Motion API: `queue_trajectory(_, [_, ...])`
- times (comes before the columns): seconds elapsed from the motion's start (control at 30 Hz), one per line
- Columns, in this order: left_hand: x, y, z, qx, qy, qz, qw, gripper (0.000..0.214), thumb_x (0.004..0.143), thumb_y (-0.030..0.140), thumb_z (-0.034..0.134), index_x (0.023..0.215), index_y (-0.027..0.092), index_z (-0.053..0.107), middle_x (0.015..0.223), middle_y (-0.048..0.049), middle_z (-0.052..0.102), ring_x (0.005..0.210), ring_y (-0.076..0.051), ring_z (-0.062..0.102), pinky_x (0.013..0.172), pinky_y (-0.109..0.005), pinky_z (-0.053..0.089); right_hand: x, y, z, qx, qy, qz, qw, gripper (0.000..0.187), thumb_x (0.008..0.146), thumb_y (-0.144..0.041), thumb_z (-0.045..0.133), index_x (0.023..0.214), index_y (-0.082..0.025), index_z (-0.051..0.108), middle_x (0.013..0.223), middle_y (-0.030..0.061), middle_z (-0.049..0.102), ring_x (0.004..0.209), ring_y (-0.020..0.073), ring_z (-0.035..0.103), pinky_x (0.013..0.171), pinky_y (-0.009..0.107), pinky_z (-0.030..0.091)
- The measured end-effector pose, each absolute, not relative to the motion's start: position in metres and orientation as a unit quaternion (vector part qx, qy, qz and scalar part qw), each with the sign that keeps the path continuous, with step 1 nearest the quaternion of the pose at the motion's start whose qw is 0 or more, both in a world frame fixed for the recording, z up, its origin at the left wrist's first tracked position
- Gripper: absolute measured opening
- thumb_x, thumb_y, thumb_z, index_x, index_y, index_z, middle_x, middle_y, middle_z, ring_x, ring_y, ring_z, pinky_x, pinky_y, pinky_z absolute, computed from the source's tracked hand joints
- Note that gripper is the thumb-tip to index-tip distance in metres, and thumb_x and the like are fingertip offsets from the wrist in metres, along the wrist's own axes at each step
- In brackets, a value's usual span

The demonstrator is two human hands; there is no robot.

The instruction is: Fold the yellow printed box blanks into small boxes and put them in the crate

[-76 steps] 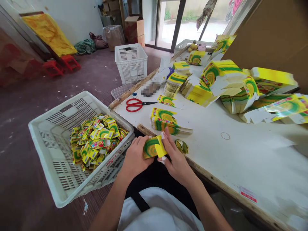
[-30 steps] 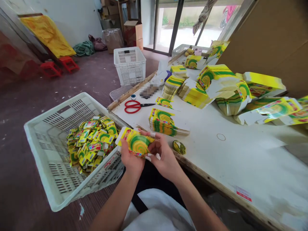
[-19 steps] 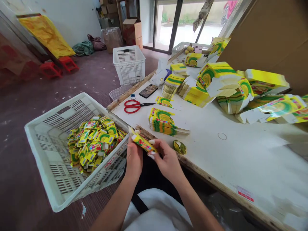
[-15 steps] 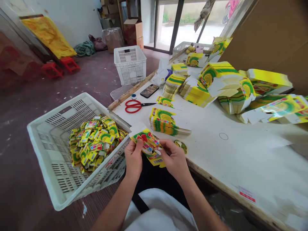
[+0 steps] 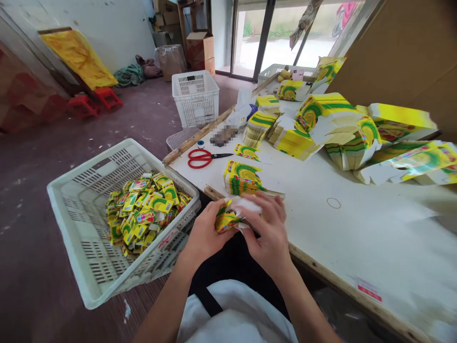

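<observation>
Both hands work a small yellow-green printed carton (image 5: pixel 227 219) at the near edge of the white table (image 5: pixel 357 224). My left hand (image 5: pixel 205 233) grips its lower left side. My right hand (image 5: pixel 269 228) covers its right side, fingers curled on a white flap. Just behind them lies a stack of flat cartons (image 5: pixel 243 178). To the left stands a white plastic crate (image 5: pixel 78 224) with several folded cartons (image 5: pixel 146 209) heaped inside.
Red scissors (image 5: pixel 202 157) and a small blue-white spool (image 5: pixel 201 143) lie at the table's left end. Big piles of flat cartons (image 5: pixel 321 128) crowd the table's far side. A rubber band (image 5: pixel 334 202) lies mid-table. A second white crate (image 5: pixel 195 95) stands on the floor.
The carton was turned over and flattened between the hands, then opened up; now it sits lower at the table edge with my right hand over its flap.
</observation>
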State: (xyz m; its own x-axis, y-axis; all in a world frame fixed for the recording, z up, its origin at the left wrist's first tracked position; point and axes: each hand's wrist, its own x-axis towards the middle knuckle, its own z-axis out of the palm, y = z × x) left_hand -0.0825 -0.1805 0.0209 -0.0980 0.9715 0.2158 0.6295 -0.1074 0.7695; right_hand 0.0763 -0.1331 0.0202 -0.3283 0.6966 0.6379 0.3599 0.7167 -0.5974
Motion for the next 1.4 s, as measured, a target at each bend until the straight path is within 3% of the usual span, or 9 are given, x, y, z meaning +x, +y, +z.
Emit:
queue_trajectory(0.1, [-0.075,-0.180,0.010,0.614,0.646,0.408,0.196,0.061,0.073,0.032,0.075,0.123,0.019,0.043,0.112,-0.0093,0.059,0.102,-0.025,0.061,0.089,-0.042,0.051,0.072,-0.135,0.009,-0.382,-0.658,0.314,0.568,0.065,0.083,-0.026,0.065,0.142,-0.031,0.037,0.143,0.0098,0.046,0.135,0.0287,0.041,0.111,0.053,0.034])
queue_trajectory(0.2, [-0.068,-0.180,0.003,0.615,0.644,0.415,0.188,0.067,0.070,0.032,0.077,0.123,0.020,0.037,0.111,-0.0086,0.055,0.101,-0.025,0.060,0.086,-0.041,0.052,0.068,-0.139,0.003,-0.336,-0.600,0.487,0.539,0.065,0.091,-0.043,0.055,0.147,-0.030,0.026,0.146,0.0125,0.045,0.135,0.0278,0.045,0.108,0.050,0.040])
queue_trajectory(0.4, [-0.062,-0.178,0.003,0.616,0.651,0.397,0.197,0.068,0.072,0.034,0.074,0.126,0.018,0.036,0.112,-0.0115,0.052,0.103,-0.029,0.057,0.088,-0.046,0.051,0.065,-0.146,0.009,-0.337,-0.645,0.502,0.468,0.048,0.098,-0.050,0.036,0.135,-0.024,0.051,0.135,0.0103,0.058,0.132,0.0264,0.048,0.112,0.045,0.035])
queue_trajectory(0.67, [-0.063,-0.183,0.002,0.671,0.603,0.366,0.229,0.074,0.077,0.028,0.066,0.137,0.018,0.023,0.125,-0.0153,0.046,0.116,-0.030,0.052,0.098,-0.046,0.046,0.068,-0.127,-0.002,-0.315,-0.489,0.716,0.385,0.060,0.087,-0.068,0.040,0.119,-0.023,0.065,0.109,0.0119,0.073,0.115,0.0323,0.061,0.099,0.048,0.049])
queue_trajectory(0.83, [-0.063,-0.183,-0.002,0.706,0.585,0.360,0.173,0.075,0.075,0.017,0.061,0.138,0.020,0.021,0.120,-0.0132,0.047,0.109,-0.029,0.055,0.091,-0.043,0.049,0.068,-0.126,-0.002,-0.254,-0.392,0.817,0.338,0.056,0.078,-0.065,0.060,0.118,-0.026,0.065,0.121,0.0082,0.069,0.116,0.0304,0.061,0.103,0.047,0.047])
queue_trajectory(0.97, [-0.066,-0.185,-0.002,0.729,0.574,0.345,0.145,0.071,0.068,0.007,0.056,0.131,0.024,0.029,0.112,-0.0084,0.048,0.099,-0.025,0.056,0.084,-0.040,0.051,0.070,-0.127,-0.007,-0.281,-0.406,0.811,0.313,0.058,0.074,-0.058,0.070,0.122,-0.026,0.064,0.129,0.0059,0.064,0.122,0.0275,0.057,0.110,0.046,0.039])
queue_trajectory(1.1, [-0.069,-0.184,0.004,0.713,0.584,0.335,0.195,0.061,0.064,0.007,0.056,0.119,0.024,0.036,0.108,-0.0067,0.050,0.094,-0.024,0.059,0.078,-0.038,0.051,0.070,-0.133,-0.007,-0.294,-0.500,0.744,0.332,0.063,0.084,-0.064,0.054,0.133,-0.025,0.056,0.131,0.0083,0.063,0.123,0.0275,0.056,0.109,0.047,0.040])
queue_trajectory(1.27, [-0.069,-0.179,0.002,0.658,0.607,0.330,0.300,0.080,0.068,0.014,0.061,0.136,0.020,0.019,0.109,-0.0100,0.057,0.092,-0.025,0.063,0.077,-0.040,0.053,0.070,-0.141,0.000,-0.336,-0.701,0.510,0.368,0.054,0.087,-0.023,0.055,0.141,-0.027,0.049,0.139,0.0062,0.057,0.127,0.0258,0.054,0.110,0.045,0.040])
queue_trajectory(1.4, [-0.070,-0.178,-0.005,0.642,0.636,0.374,0.209,0.077,0.067,0.016,0.065,0.134,0.019,0.027,0.126,-0.0159,0.048,0.113,-0.030,0.056,0.090,-0.046,0.050,0.071,-0.136,-0.008,-0.336,-0.726,0.425,0.423,0.048,0.086,-0.009,0.047,0.126,-0.028,0.064,0.134,0.0043,0.061,0.125,0.0219,0.057,0.106,0.040,0.046])
